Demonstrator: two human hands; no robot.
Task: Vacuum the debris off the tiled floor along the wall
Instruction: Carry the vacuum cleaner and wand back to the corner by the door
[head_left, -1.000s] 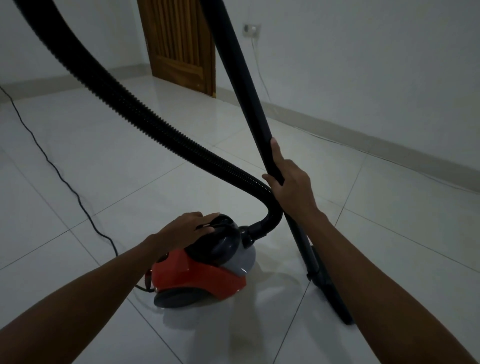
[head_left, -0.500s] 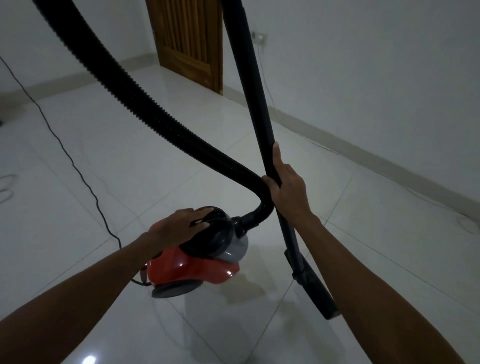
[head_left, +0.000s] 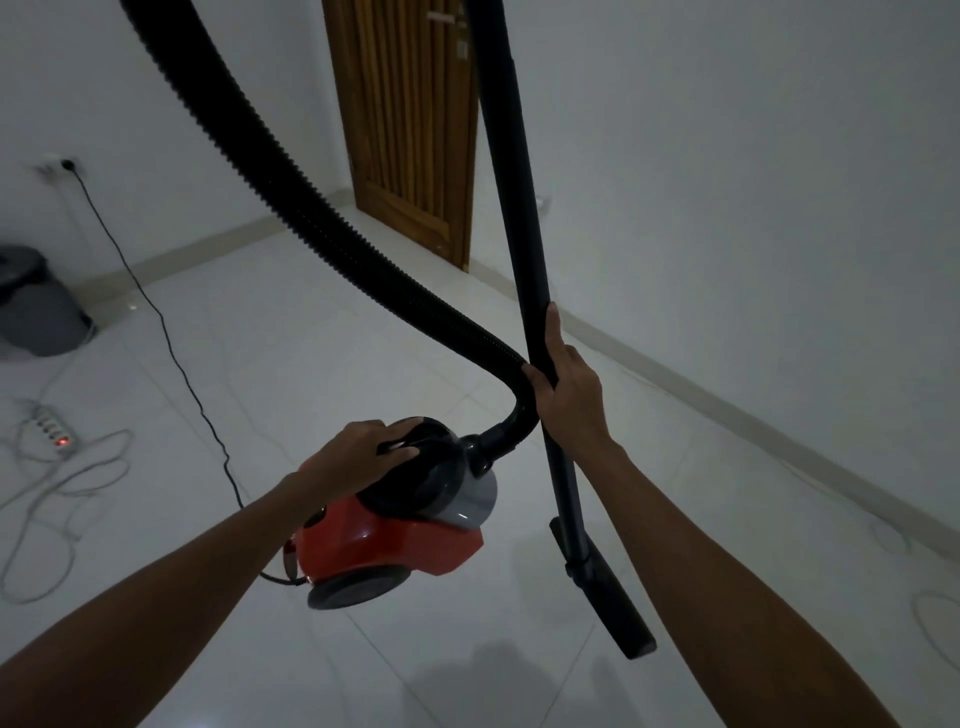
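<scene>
A: What can't you make out from up here?

B: Both forearms run off the near edge. The wand (head_left: 519, 208) and the ribbed hose (head_left: 291, 171) leave the top, so where they join is out of view. The room is dim, and I can't pick out any debris on the glossy white tiled floor (head_left: 337, 353).

A: And the hands?

B: The left hand (head_left: 353, 454) reaches forward, fingers curled over the black handle on top of the vacuum cleaner (head_left: 400, 525); whether they wrap under it I cannot tell for sure, but it looks like a grasp. The right hand (head_left: 566, 384) is clenched round the smooth dark wand, thumb laid straight up along it, where the hose crosses.

A: Shapes?

B: Red shiny body, grey front, dark wheel, near centre. The floor nozzle (head_left: 618, 608) is a flat dark bar, near right. Far left: a power strip (head_left: 54, 431) with looped pale cable, a grey bin (head_left: 36, 306), cut off. The wall (head_left: 753, 182) runs along the right; far off stands a slatted wooden door (head_left: 410, 119).
</scene>
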